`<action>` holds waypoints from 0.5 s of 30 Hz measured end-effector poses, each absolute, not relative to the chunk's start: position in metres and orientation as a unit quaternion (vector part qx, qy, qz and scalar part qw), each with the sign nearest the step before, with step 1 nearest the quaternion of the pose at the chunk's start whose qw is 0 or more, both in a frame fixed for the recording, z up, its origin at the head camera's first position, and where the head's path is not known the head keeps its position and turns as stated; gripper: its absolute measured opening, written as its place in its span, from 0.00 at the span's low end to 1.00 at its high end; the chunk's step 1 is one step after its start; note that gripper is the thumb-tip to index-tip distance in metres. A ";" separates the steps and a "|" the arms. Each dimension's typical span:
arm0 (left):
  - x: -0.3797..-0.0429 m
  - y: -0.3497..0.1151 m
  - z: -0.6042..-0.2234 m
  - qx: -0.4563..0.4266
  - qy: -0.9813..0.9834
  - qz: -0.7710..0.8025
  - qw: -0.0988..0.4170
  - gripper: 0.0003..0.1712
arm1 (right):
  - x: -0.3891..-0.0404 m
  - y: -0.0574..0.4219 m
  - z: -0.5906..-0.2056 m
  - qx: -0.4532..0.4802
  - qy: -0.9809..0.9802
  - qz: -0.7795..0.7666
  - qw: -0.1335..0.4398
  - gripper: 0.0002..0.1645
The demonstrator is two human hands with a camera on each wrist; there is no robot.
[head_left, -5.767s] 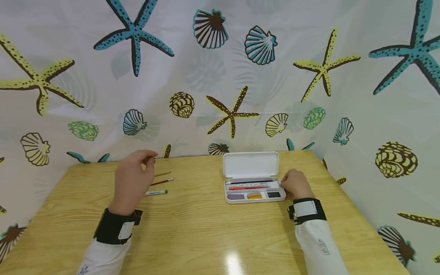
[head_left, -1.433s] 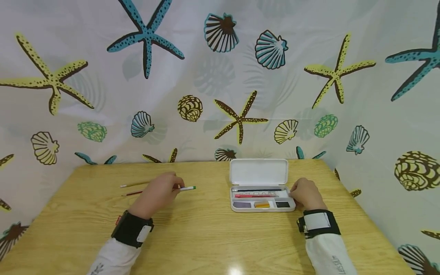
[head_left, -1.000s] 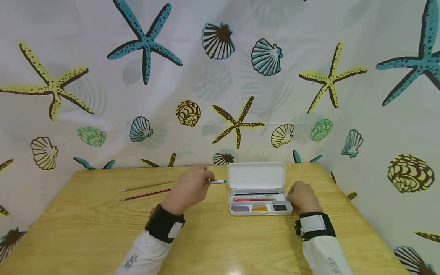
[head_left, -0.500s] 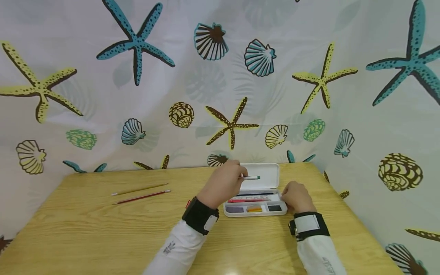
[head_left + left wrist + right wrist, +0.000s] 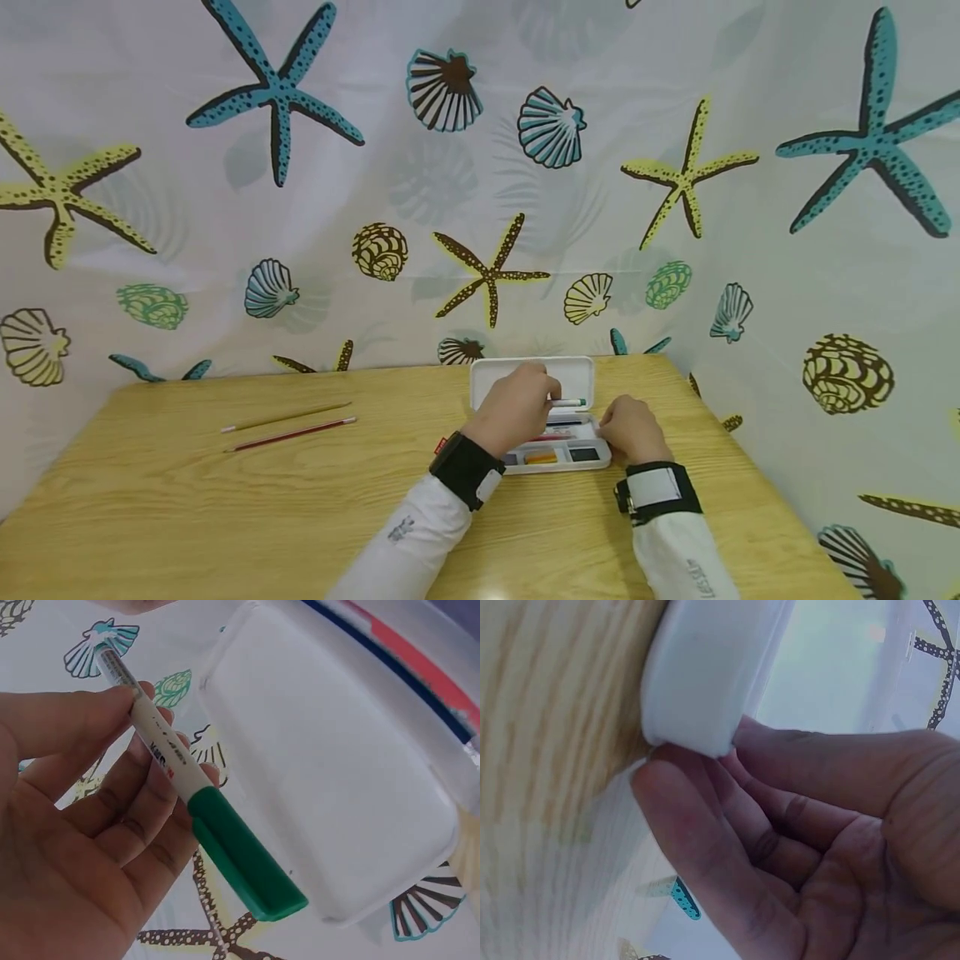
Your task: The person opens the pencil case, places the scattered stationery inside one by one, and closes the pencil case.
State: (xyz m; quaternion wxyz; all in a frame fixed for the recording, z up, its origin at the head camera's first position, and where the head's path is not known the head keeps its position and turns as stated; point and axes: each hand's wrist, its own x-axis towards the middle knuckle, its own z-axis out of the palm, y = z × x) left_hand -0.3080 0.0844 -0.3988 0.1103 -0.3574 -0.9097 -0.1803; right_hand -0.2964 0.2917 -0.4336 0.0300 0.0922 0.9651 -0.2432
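Observation:
My left hand [image 5: 517,410] pinches a white marker with a green cap [image 5: 247,859] between thumb and fingers. It is above the open white pencil case [image 5: 573,379], in front of the raised lid. Inside the case lie a red pen [image 5: 553,437], a dark pencil [image 5: 564,422], an orange block [image 5: 540,458] and a dark block [image 5: 584,455]. My left hand and wrist hide the case's left part in the head view. At the case's right end my right hand [image 5: 633,429] grips the corner, thumb on the rim and fingers against the outer wall [image 5: 697,682].
On the left of the wooden table [image 5: 225,517] lie a yellow pencil [image 5: 285,417] and a red pencil [image 5: 292,435], roughly parallel. A shell-and-starfish patterned cloth [image 5: 480,167] hangs close behind the table and along its right side.
My left hand picked up the marker from beside the two pencils and carried it right, over the case, then slightly lower. My right hand has stayed at the case's right end.

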 end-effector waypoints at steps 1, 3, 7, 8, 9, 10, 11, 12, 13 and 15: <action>-0.310 0.085 -0.403 -0.353 -0.912 -0.182 0.104 0.09 | -0.296 0.291 -0.434 0.091 0.965 -0.244 0.031 0.05; -0.313 0.086 -0.410 -0.343 -0.917 -0.184 0.092 0.09 | -0.296 0.290 -0.434 0.092 0.965 -0.243 0.031 0.05; -0.317 0.087 -0.424 -0.315 -0.929 -0.181 0.068 0.07 | -0.298 0.290 -0.435 0.098 0.965 -0.240 0.031 0.05; -0.318 0.087 -0.428 -0.312 -0.931 -0.176 0.065 0.07 | -0.298 0.290 -0.436 0.100 0.965 -0.240 0.031 0.05; -0.318 0.087 -0.431 -0.311 -0.933 -0.171 0.062 0.06 | -0.298 0.290 -0.436 0.101 0.965 -0.241 0.031 0.05; -0.318 0.088 -0.433 -0.310 -0.934 -0.166 0.060 0.06 | -0.298 0.290 -0.436 0.101 0.965 -0.241 0.031 0.05; -0.318 0.089 -0.436 -0.312 -0.934 -0.163 0.058 0.06 | -0.298 0.290 -0.436 0.101 0.964 -0.242 0.031 0.05; -0.318 0.090 -0.438 -0.316 -0.933 -0.160 0.057 0.06 | -0.298 0.290 -0.436 0.102 0.964 -0.243 0.032 0.05; -0.318 0.091 -0.440 -0.321 -0.933 -0.157 0.054 0.06 | -0.297 0.290 -0.436 0.102 0.964 -0.243 0.032 0.05; -0.319 0.092 -0.444 -0.327 -0.931 -0.153 0.050 0.05 | -0.297 0.290 -0.436 0.100 0.964 -0.243 0.032 0.05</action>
